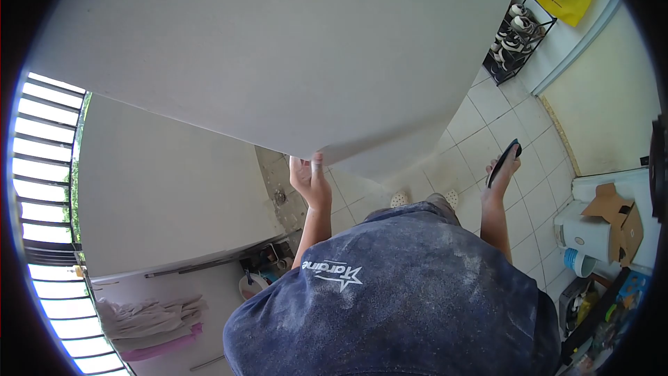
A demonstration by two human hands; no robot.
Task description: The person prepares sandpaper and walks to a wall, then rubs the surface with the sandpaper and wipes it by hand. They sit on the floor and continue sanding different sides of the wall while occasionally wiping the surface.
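1. At the lower edge of the large white board (278, 49), the left hand (309, 179) is closed on the rim, thumb on the near face, fingers behind; the board fills the upper view and tilts over the tiled floor (487, 132).
2. Off to the side, the right hand (502, 173) is wrapped around a dark flat tool (504, 161), well apart from the board; it gives the panel no support.
3. One hand at one spot probably carries a wide sheet; the rim could slip through the fingers, or the panel could pivot and fall.
4. A swinging far corner might strike the shoe rack (518, 35); a knock could chip the edge.
5. The shirt looks dusty; dust on the palm would likely weaken the grip.
6. The cardboard box (616, 212) and clutter nearby leave little room to step aside.
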